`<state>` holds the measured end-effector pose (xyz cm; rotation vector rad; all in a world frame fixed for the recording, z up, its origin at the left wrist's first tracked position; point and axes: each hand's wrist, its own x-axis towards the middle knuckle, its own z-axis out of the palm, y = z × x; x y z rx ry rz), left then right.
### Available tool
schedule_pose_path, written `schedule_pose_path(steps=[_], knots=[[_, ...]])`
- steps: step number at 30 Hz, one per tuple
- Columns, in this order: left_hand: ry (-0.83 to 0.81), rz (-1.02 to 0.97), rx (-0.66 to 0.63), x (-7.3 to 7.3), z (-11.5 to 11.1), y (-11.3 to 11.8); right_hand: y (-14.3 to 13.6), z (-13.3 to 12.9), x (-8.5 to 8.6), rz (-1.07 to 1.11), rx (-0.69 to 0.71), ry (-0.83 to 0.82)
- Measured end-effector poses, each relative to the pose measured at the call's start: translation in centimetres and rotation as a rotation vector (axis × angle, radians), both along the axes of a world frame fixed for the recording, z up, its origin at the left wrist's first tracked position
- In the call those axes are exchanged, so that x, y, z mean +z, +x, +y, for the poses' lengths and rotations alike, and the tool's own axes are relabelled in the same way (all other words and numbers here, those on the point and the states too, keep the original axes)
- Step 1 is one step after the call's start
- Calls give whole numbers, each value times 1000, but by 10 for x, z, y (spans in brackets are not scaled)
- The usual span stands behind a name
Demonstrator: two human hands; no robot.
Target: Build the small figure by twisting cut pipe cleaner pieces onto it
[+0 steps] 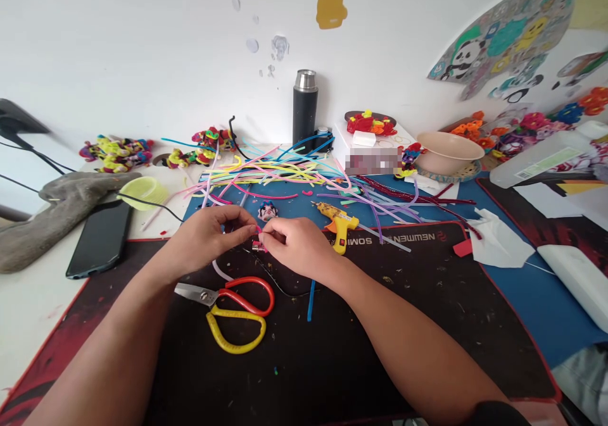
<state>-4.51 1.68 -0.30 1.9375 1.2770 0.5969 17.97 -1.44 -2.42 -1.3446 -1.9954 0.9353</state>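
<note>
My left hand point(209, 236) and my right hand point(297, 245) meet over the mat, fingertips almost touching. Both are closed in a pinch on a short pink pipe cleaner point(259, 228), mostly hidden by the fingers. Just below the fingertips shows a small pink and silvery piece point(258, 246) that I cannot make out. Scissors point(237, 309) with one red and one yellow handle lie spread in front of my left hand. Behind the hands rests a small doll-like head point(268, 211). A yellow glue gun point(338, 225) lies beyond my right hand, and a blue pipe cleaner point(311, 300) nearer me.
Many coloured pipe cleaners point(275, 171) are heaped at the back. Behind them stands a black thermos point(304, 106). On the left are a phone point(99, 239) and a pale green cup point(142, 193); on the right, a beige bowl point(449, 152), crumpled tissue point(501, 239) and a plastic bottle point(546, 160).
</note>
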Motion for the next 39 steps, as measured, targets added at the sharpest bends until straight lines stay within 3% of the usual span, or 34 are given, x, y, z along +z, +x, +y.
schedule_pose_path(steps=[6,13,17,20,24,31,39], knots=[[16,-32,65,-2,-2,6,1,1,1,3,-11,4],[-101,-299,246,0,-7,28,-1,4,-3,175,-38,-19],[-182,-546,362,-11,-7,44,-3,7,-8,271,-70,-106],[-315,-653,337,-23,-3,43,-2,9,-10,354,-87,-162],[-278,-523,247,-25,3,25,2,8,-4,337,-67,-157],[-83,-254,213,-5,1,14,6,8,0,264,-29,-89],[-8,-103,78,-10,3,3,4,6,-3,178,-19,-87]])
